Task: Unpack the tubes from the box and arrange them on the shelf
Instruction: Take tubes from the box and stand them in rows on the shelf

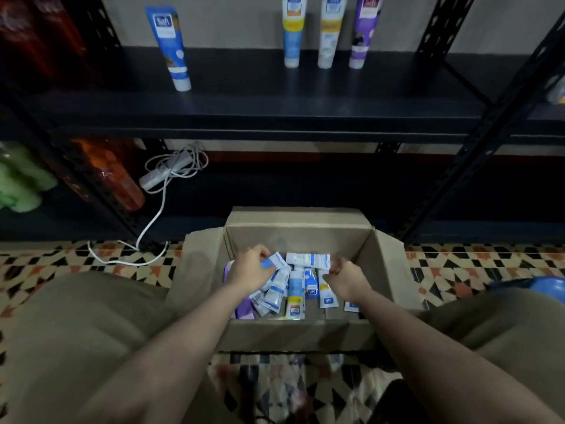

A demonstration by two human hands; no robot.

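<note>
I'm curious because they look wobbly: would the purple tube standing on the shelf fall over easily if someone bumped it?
Probably yes. The purple tube stands tall on just its small cap, so a nudge would likely tip it. It stands close beside the yellow-banded tube, so it might knock that over too. It looks like soft plastic, likely light and unlikely to break on the shelf.

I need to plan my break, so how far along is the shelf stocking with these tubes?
Early stage. Done: four tubes stand on the shelf, one blue tube apart at left and three side by side. In hand: the left hand grips a blue and white tube in the box; the right hand reaches in. Left: a pile of tubes.
</note>
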